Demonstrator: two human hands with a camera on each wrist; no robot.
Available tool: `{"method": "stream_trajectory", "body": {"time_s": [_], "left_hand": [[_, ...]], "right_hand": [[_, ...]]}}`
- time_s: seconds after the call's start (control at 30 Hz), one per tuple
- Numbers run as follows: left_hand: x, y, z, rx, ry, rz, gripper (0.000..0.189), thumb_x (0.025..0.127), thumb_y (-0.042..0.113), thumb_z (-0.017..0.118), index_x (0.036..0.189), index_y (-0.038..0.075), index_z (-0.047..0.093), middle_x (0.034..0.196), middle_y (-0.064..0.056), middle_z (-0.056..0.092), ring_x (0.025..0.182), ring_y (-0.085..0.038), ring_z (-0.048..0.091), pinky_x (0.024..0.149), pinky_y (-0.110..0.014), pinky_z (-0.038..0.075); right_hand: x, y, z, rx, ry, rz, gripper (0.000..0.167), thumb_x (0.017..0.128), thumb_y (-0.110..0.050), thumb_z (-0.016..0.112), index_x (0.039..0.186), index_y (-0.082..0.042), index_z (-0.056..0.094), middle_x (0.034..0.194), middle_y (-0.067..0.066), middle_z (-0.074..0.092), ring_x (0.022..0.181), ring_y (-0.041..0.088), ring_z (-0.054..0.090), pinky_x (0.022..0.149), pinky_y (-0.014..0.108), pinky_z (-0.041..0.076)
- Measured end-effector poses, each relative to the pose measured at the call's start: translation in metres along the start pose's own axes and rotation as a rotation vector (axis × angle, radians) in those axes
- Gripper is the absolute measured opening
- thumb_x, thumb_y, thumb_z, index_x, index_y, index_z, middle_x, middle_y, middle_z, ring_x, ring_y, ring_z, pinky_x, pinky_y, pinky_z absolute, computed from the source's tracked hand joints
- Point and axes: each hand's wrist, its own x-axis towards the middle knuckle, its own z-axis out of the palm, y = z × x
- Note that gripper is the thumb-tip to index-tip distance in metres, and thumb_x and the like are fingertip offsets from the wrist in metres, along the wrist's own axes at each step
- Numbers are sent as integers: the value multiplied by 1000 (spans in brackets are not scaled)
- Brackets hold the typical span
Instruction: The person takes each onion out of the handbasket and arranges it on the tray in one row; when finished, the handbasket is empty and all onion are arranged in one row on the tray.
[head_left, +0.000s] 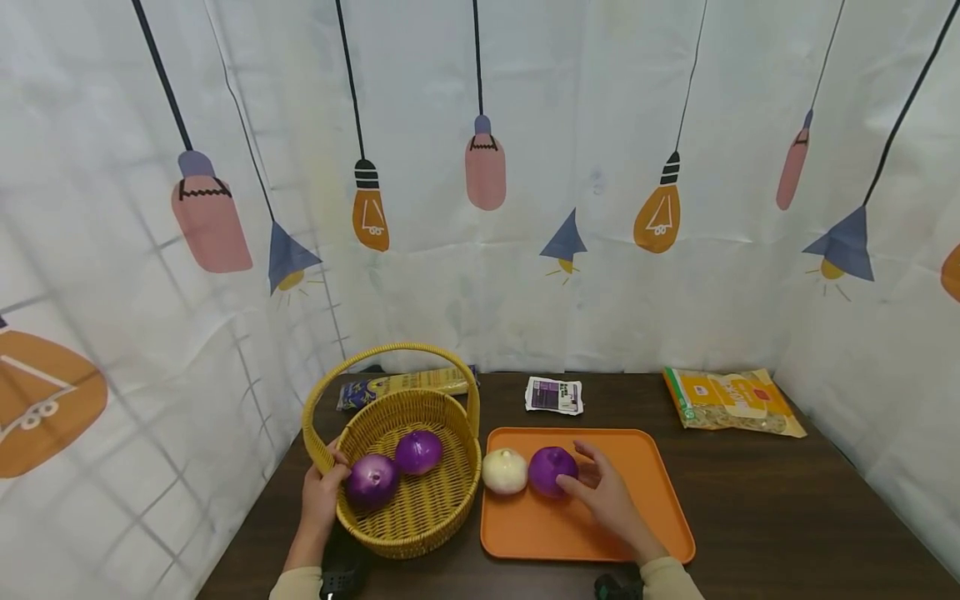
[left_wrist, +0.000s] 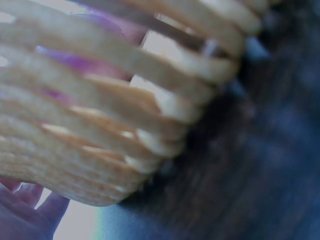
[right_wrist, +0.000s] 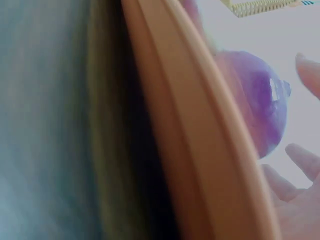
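Note:
My left hand (head_left: 324, 487) grips the yellow woven basket (head_left: 411, 546) at its left side, by the foot of the tall handle. Two purple onions lie inside: one (head_left: 372, 482) close to that hand, the other (head_left: 418, 452) farther back. In the left wrist view, the basket wall (left_wrist: 100, 100) fills much of the picture. On the orange tray (head_left: 570, 537), a white onion (head_left: 505, 472) sits beside a purple onion (head_left: 552, 472). My right hand (head_left: 603, 496) reaches around the latter with spread fingers. The right wrist view shows a gap between fingers and onion (right_wrist: 262, 102).
Behind the basket lies a long yellow and blue packet (head_left: 408, 385). A small white and purple sachet (head_left: 553, 396) lies behind the tray. Toward the back right is a yellow food bag (head_left: 735, 402). Printed curtains (head_left: 525, 308) stand around the dark table (head_left: 780, 517).

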Motion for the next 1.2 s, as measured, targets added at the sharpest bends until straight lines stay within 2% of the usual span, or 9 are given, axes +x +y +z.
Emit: {"method": "stream_trajectory", "body": {"time_s": [0.17, 0.43, 0.5, 0.63, 0.7, 0.8, 0.97, 1.07, 1.2], "left_hand": [[2, -1, 0, -8, -7, -9, 16, 89, -8, 43, 104, -15, 42, 141, -22, 44, 131, -28, 38, 93, -6, 30], [3, 1, 0, -17, -15, 16, 16, 88, -8, 45, 102, -15, 43, 145, -26, 42, 135, -34, 36, 90, -5, 31], [3, 1, 0, -22, -11, 12, 16, 88, -8, 45, 102, -15, 43, 145, -26, 42, 135, -34, 36, 90, -5, 32], [3, 0, 0, -20, -14, 5, 15, 88, -7, 45, 101, -14, 43, 145, -25, 41, 136, -33, 35, 91, -5, 31], [3, 0, -1, -17, -14, 3, 12, 88, -6, 45, 99, -12, 44, 145, -25, 41, 136, -33, 35, 91, -6, 31], [3, -2, -1, -1, -12, -1, 12, 89, -5, 45, 99, -12, 44, 145, -25, 41, 136, -33, 35, 91, -5, 31], [1, -5, -2, 7, 17, -1, 16, 88, -7, 46, 102, -15, 45, 144, -30, 41, 137, -36, 34, 88, -5, 31], [1, -5, -2, 2, 28, -5, 18, 88, -8, 46, 104, -16, 45, 144, -30, 41, 137, -37, 33, 87, -5, 32], [2, -5, -2, 7, 26, -16, 19, 88, -7, 46, 105, -15, 45, 144, -30, 40, 137, -36, 33, 86, -5, 32]], "right_hand": [[3, -6, -9, -4, 7, 11, 62, 90, -30, 70, 141, -4, 46, 142, 21, 48, 123, 42, 52, 94, 49, 49], [2, -30, -13, -73, 30, -19, 60, 90, -32, 69, 141, -9, 47, 145, 17, 45, 128, 43, 46, 98, 53, 45], [1, -42, -9, -70, 69, -64, 54, 90, -28, 70, 138, -10, 51, 141, 16, 49, 125, 40, 49, 97, 51, 46], [-1, -68, 9, -35, 163, -228, 37, 87, -10, 72, 123, -14, 63, 125, 8, 61, 110, 26, 57, 90, 45, 52], [-3, -79, 20, -8, 174, -311, 33, 85, -3, 72, 117, -14, 66, 116, 6, 65, 104, 22, 58, 86, 41, 54], [-10, -100, 37, 16, 143, -368, 30, 84, 4, 70, 111, -10, 67, 109, 5, 67, 96, 22, 60, 78, 34, 56], [-23, -131, 59, 53, 15, -325, 24, 86, 5, 66, 108, -4, 67, 105, 14, 69, 94, 34, 61, 77, 31, 54], [-24, -131, 73, 61, -43, -308, 22, 88, 3, 65, 109, -4, 67, 106, 15, 69, 97, 35, 60, 80, 33, 54], [-17, -111, 93, 30, -130, -365, 25, 89, -1, 66, 113, -7, 66, 109, 11, 68, 96, 32, 63, 76, 31, 55]]}}
